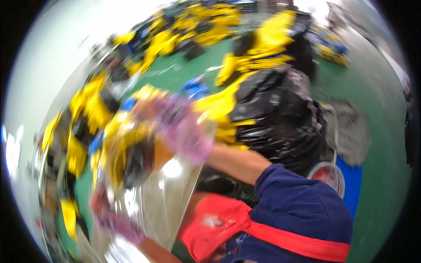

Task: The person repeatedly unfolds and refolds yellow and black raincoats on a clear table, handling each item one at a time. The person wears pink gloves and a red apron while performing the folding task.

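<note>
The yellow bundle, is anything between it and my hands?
Nothing visible. The right hand, in a pink glove, rests on top of the yellow bundle, and the left hand sits below it on the clear plastic bag around it. Motion blur hides the exact grip.

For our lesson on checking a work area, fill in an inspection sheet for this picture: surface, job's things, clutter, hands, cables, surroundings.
Surface: green floor, partly covered; picture blurred.
Job's things: clear plastic bag with yellow and black items at its mouth.
Clutter: yellow and black heaps across the floor; big black bag; blue piece.
Hands: right hand in a pinkish glove at the clear bag's top; left hand, gloved too, at its lower side. Grip too blurred to tell.
Cables: nothing seen.
Surroundings: pale wall at left; round fan-like thing and blue sheet at right; red apron over a blue sleeve.
</note>
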`<state>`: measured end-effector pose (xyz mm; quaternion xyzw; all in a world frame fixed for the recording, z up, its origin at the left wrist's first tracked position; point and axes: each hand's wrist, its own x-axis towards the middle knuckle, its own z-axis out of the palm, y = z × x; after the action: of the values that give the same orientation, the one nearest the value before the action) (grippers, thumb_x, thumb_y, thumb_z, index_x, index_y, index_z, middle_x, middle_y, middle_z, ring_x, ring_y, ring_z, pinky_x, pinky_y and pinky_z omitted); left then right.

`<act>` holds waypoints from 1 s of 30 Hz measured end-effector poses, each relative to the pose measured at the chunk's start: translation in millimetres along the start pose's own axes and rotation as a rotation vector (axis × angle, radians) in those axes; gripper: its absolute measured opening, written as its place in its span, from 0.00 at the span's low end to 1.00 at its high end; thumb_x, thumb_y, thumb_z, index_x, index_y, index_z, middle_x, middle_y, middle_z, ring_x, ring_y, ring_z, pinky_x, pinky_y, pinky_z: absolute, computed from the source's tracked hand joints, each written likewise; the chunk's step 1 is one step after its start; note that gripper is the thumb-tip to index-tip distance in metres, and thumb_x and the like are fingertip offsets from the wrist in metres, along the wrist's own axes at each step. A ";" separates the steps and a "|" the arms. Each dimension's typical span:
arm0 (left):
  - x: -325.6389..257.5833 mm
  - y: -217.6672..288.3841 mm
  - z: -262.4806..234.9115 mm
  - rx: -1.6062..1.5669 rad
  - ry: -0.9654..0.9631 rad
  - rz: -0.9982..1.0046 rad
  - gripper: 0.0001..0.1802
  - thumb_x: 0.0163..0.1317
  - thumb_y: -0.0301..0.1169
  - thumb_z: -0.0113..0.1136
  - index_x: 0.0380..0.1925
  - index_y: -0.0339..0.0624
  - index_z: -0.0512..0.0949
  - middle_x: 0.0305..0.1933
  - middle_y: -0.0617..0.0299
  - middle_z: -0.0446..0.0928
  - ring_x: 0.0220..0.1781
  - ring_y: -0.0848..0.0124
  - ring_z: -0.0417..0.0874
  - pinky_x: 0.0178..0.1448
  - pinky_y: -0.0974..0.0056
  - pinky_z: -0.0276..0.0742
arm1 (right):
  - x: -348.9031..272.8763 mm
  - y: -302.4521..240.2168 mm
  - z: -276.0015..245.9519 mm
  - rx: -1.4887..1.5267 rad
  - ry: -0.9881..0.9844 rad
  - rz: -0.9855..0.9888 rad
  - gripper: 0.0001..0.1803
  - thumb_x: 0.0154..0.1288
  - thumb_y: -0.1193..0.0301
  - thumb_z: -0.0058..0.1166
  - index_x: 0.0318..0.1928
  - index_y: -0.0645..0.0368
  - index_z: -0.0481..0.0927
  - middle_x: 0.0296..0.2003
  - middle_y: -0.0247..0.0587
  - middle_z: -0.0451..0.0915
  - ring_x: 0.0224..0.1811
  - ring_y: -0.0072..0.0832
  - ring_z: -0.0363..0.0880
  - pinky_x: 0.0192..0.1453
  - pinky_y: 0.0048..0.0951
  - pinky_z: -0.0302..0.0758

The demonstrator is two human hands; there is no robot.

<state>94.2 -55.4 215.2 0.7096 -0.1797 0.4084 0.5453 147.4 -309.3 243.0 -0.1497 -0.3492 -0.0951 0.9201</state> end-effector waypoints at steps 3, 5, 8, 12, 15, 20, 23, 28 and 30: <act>0.5 -27.0 2.1 -0.018 -0.079 -0.129 0.24 0.73 0.39 0.37 0.47 0.32 0.78 0.50 0.50 0.79 0.54 0.63 0.79 0.62 0.58 0.72 | 15.8 25.5 -4.5 -1.220 0.026 -0.132 0.07 0.67 0.76 0.50 0.35 0.62 0.81 0.31 0.32 0.81 0.38 0.14 0.74 0.46 0.20 0.72; -3.5 -78.7 -12.5 -0.072 -0.147 -0.218 0.20 0.73 0.37 0.41 0.50 0.34 0.77 0.52 0.50 0.79 0.55 0.63 0.78 0.63 0.61 0.70 | -1.0 55.7 -45.9 -1.108 0.031 0.023 0.06 0.66 0.78 0.50 0.35 0.64 0.80 0.31 0.33 0.82 0.38 0.16 0.75 0.45 0.22 0.74; -47.6 -124.6 -16.1 -0.216 -0.247 -0.321 0.21 0.71 0.36 0.48 0.57 0.33 0.71 0.56 0.50 0.76 0.58 0.65 0.76 0.65 0.61 0.67 | -30.4 77.8 -105.9 -0.886 0.324 0.150 0.06 0.68 0.74 0.52 0.36 0.63 0.80 0.29 0.36 0.81 0.35 0.25 0.81 0.41 0.27 0.80; -135.0 -144.8 12.6 0.061 -0.406 -0.550 0.28 0.63 0.29 0.59 0.62 0.31 0.65 0.64 0.46 0.68 0.66 0.62 0.70 0.68 0.64 0.64 | -64.6 72.4 -159.8 -1.204 0.297 0.162 0.10 0.68 0.74 0.52 0.48 0.62 0.77 0.38 0.40 0.80 0.41 0.24 0.78 0.48 0.27 0.78; -168.2 -144.8 30.4 0.142 -0.470 -0.616 0.36 0.62 0.30 0.61 0.66 0.32 0.57 0.64 0.44 0.67 0.66 0.62 0.69 0.67 0.64 0.65 | -104.7 50.3 -187.5 -1.384 0.111 0.372 0.35 0.63 0.59 0.58 0.66 0.61 0.61 0.58 0.51 0.69 0.61 0.42 0.66 0.65 0.36 0.68; -202.5 -143.3 77.7 0.009 -0.295 -0.914 0.40 0.61 0.34 0.64 0.67 0.33 0.54 0.61 0.50 0.70 0.60 0.65 0.72 0.61 0.66 0.69 | -127.3 14.7 -177.8 -2.264 0.060 0.511 0.54 0.52 0.42 0.62 0.69 0.64 0.56 0.64 0.57 0.64 0.66 0.54 0.62 0.69 0.42 0.60; -193.9 -103.8 110.5 -0.486 -0.219 -0.983 0.30 0.59 0.30 0.65 0.59 0.36 0.65 0.54 0.58 0.74 0.55 0.69 0.73 0.60 0.66 0.68 | -130.2 -4.4 -164.8 -2.062 0.247 0.861 0.56 0.54 0.42 0.61 0.71 0.64 0.50 0.64 0.58 0.65 0.66 0.51 0.64 0.69 0.39 0.61; -202.3 -115.9 80.9 -0.390 -0.142 -0.902 0.16 0.53 0.25 0.67 0.42 0.38 0.76 0.34 0.64 0.78 0.31 0.78 0.77 0.32 0.73 0.73 | -117.8 -58.2 -154.9 -1.341 0.137 0.751 0.59 0.53 0.43 0.63 0.72 0.63 0.46 0.66 0.53 0.63 0.68 0.42 0.63 0.71 0.35 0.57; -153.9 -72.8 69.3 -0.376 -0.157 -0.702 0.11 0.51 0.26 0.69 0.35 0.39 0.80 0.25 0.67 0.78 0.27 0.77 0.77 0.32 0.73 0.72 | -112.1 -79.2 -165.0 -1.643 0.020 0.277 0.59 0.49 0.45 0.67 0.71 0.63 0.49 0.68 0.52 0.59 0.68 0.41 0.62 0.71 0.35 0.58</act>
<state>79.1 -123.8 45.3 0.6449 -0.0392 0.1020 0.7564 143.8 -432.1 67.0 -0.8141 -0.1387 -0.2070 0.5245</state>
